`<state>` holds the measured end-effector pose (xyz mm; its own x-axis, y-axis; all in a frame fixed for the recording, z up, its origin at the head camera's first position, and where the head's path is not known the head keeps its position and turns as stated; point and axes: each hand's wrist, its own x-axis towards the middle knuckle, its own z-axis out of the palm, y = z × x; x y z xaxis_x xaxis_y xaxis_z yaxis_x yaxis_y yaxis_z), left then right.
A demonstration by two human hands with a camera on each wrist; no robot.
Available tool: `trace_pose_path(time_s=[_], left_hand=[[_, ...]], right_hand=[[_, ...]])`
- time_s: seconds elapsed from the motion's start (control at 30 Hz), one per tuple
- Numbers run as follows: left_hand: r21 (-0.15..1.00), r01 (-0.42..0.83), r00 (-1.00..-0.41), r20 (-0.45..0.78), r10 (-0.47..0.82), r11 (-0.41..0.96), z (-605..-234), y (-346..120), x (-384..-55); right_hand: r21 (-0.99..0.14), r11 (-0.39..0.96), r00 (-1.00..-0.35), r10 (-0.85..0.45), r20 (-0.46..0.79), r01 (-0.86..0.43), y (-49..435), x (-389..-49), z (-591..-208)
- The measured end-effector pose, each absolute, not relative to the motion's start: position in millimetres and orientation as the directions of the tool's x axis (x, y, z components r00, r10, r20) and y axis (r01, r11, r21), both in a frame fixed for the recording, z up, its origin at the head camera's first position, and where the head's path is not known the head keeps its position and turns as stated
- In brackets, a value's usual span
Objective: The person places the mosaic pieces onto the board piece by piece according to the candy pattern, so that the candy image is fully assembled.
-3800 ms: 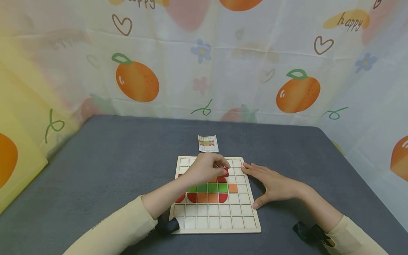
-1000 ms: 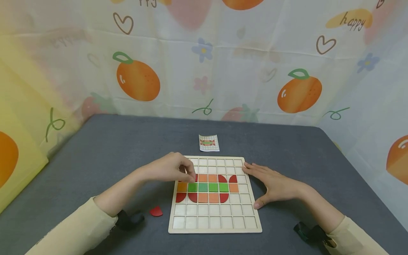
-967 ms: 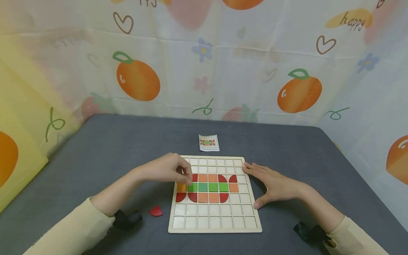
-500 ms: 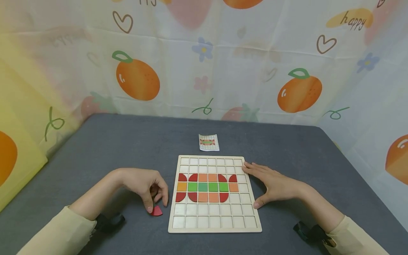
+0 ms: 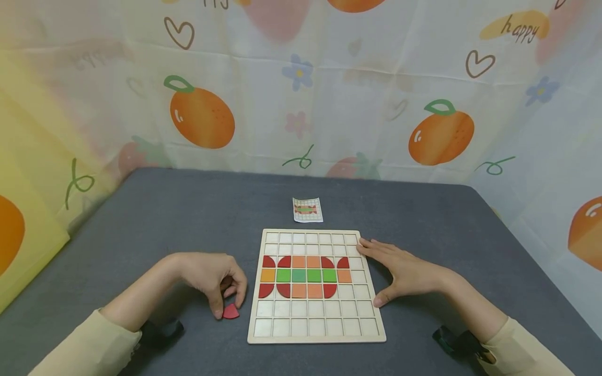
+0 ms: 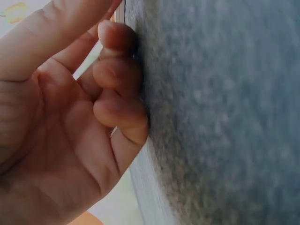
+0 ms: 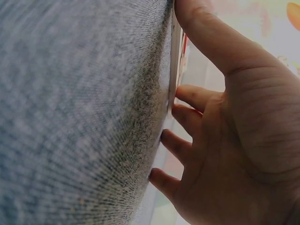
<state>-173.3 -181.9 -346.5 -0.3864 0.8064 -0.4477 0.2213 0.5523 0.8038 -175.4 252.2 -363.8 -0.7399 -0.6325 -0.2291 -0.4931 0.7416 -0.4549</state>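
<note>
My left hand (image 5: pixel 211 277) is low over the table left of the board, its thumb and index finger pinching the edges of a red quarter-circle tile (image 5: pixel 230 312) that lies on the tabletop. In the left wrist view, the other fingers (image 6: pixel 115 77) are curled in close to the surface. A pale wooden grid board (image 5: pixel 316 337) carries three rows of coloured tiles: red rounded ones, orange squares (image 5: pixel 305 291) and a green middle row (image 5: pixel 314 275). My right hand (image 5: pixel 406 271) rests with spread fingers and thumb along the board's right edge.
Behind the board lies a small printed card (image 5: pixel 308 210) showing a red, orange and green grid pattern. The dark grey table (image 5: pixel 188 219) is backed by a fruit-patterned curtain (image 5: pixel 301 104). Dark straps circle both wrists.
My left hand has left the board's upper left, where a red tile now sits, and moved down-left to the loose red tile. The right hand stays at the board's edge.
</note>
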Motion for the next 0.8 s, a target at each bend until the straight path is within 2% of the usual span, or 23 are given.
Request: trace_pose_path(time_s=[0.2,0.33,0.6,0.8], left_hand=[[0.773,0.259,-0.446,-0.436,0.782,0.579,-347.3,-178.6,-168.1],[0.765,0.263,-0.463,-0.435,0.773,0.588,-347.1,-177.6,-166.7],[0.785,0.277,-0.449,-0.404,0.797,0.554,-350.2,-177.6,-166.5],[0.814,0.242,-0.439,-0.393,0.808,0.527,-350.8,-180.0,-168.0]], right_hand=[[-0.455,0.739,-0.737,-0.637,-0.229,-0.497,252.3,-175.6,-363.0],[-0.458,0.740,-0.739,-0.634,-0.228,-0.493,252.3,-175.1,-362.5],[-0.462,0.733,-0.736,-0.640,-0.222,-0.498,253.1,-174.5,-361.8],[-0.471,0.729,-0.732,-0.644,-0.224,-0.497,252.2,-175.5,-362.2]])
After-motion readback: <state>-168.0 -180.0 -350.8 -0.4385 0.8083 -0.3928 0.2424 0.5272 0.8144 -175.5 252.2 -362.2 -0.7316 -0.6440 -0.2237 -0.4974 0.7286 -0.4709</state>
